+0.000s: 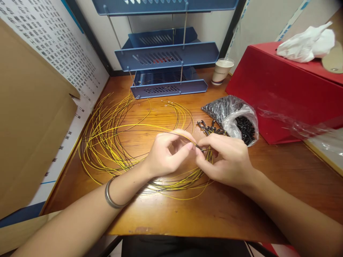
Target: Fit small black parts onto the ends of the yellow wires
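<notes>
My left hand (167,153) pinches the end of a thin yellow wire (150,127) between thumb and fingers above the wooden desk (281,178). My right hand (227,159) meets it fingertip to fingertip, pinching a small black connector (199,147) at the wire's end. A loose coil of several yellow and dark wires (107,142) lies under and to the left of both hands. A few black connectors (209,127) lie just beyond my right hand.
A clear plastic bag of black connectors (235,117) lies right of centre. Behind it stand a red box (281,85) with white tissue on top, a paper cup (222,70) and a blue tiered paper tray (166,60). Cardboard (29,117) leans at the left.
</notes>
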Available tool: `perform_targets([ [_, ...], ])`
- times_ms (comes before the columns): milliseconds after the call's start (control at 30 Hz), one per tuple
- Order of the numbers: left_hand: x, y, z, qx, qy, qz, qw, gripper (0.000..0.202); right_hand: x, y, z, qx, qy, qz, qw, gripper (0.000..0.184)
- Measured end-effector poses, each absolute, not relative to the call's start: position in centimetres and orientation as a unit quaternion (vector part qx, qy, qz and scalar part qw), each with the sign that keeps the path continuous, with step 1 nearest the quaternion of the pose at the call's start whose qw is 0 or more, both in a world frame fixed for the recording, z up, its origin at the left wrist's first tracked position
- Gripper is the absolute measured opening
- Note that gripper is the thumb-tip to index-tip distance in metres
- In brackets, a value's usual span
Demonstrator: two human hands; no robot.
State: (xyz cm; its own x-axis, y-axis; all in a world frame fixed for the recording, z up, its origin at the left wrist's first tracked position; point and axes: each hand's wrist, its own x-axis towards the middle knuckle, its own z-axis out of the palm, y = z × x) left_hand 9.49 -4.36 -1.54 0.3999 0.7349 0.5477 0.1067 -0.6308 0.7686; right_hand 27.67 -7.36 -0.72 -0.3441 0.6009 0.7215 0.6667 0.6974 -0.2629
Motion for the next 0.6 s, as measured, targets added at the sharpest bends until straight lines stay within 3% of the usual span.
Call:
perform_targets([
  [600, 9.43, -4.39, -1.61, 0.774, 0.259, 0.475, 0.33, 0.009, 27.64, -7.34, -0.61, -0.386, -0.82, -0.038, 0.421, 0.007],
])
